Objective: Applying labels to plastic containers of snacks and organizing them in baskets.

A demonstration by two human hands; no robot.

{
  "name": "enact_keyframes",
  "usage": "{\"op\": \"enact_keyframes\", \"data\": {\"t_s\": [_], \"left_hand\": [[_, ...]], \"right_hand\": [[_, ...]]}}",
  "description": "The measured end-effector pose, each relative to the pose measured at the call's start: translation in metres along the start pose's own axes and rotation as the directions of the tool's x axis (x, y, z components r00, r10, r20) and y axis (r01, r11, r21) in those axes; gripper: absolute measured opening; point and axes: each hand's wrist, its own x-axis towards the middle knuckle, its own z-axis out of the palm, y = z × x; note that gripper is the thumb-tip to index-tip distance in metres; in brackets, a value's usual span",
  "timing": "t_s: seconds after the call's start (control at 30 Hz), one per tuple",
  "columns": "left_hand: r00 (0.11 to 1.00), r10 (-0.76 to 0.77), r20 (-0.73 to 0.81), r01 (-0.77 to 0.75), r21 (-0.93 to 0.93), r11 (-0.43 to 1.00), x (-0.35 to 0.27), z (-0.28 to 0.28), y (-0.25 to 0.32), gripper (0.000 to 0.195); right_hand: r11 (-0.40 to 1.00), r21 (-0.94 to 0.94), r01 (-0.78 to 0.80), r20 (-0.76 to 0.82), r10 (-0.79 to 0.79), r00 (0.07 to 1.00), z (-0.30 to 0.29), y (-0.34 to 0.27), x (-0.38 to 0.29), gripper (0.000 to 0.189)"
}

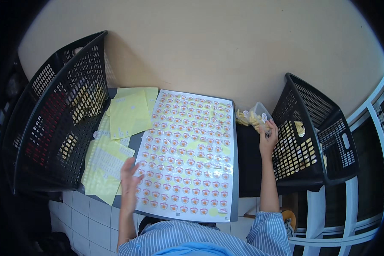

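Observation:
My left hand [129, 176] hovers over the left edge of a large white sheet of round stickers [187, 153], fingers apart and slightly blurred, with nothing in it. At the right, my right hand [268, 137] touches a clear plastic container [259, 112] that holds pale yellow pieces; whether the fingers grip it or something inside is hidden. Small labels show on the container. Beside it lies another clear pack of yellow pieces [242, 117]. The sticker sheet bears rows of pink and orange printed rounds, with a few gaps showing pale yellow.
Yellow paper sheets [131, 112] overlap left of the sticker sheet, some bearing writing. A tall black plastic basket [60, 76] with yellow contents stands at the left. Another black basket [310, 128] with yellow contents is at the right. A beige wall [204, 48] rises behind the table.

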Motion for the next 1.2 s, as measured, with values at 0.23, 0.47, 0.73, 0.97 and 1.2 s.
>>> {"op": "enact_keyframes", "data": {"t_s": [0.23,0.47,0.73,0.97,1.2], "left_hand": [[0.909,-0.078,-0.408,0.106,0.047,0.993,-0.04,-0.049,-0.001,0.051],[0.809,-0.084,-0.581,0.127,0.033,0.991,-0.058,-0.072,-0.005,0.047],[0.784,-0.028,-0.621,0.123,0.11,0.986,-0.05,-0.074,0.0,0.047],[0.427,0.61,-0.667,-0.209,0.584,0.784,-0.068,-0.11,0.058,0.038],[0.199,0.899,-0.391,-0.597,0.679,0.427,-0.102,-0.205,0.18,0.033]], "right_hand": [[0.988,0.101,-0.114,0.23,0.089,0.969,0.05,0.081,0.035,0.03],[1.0,0.004,0.024,0.359,-0.024,0.933,0.064,0.104,0.045,0.038],[0.982,-0.132,0.135,0.488,-0.054,0.871,0.053,0.096,0.052,0.046],[0.967,-0.207,0.15,0.365,-0.066,0.929,0.034,0.041,0.041,0.052],[0.961,-0.063,0.27,0.436,-0.217,0.874,0.05,-0.086,0.012,0.04]]}}
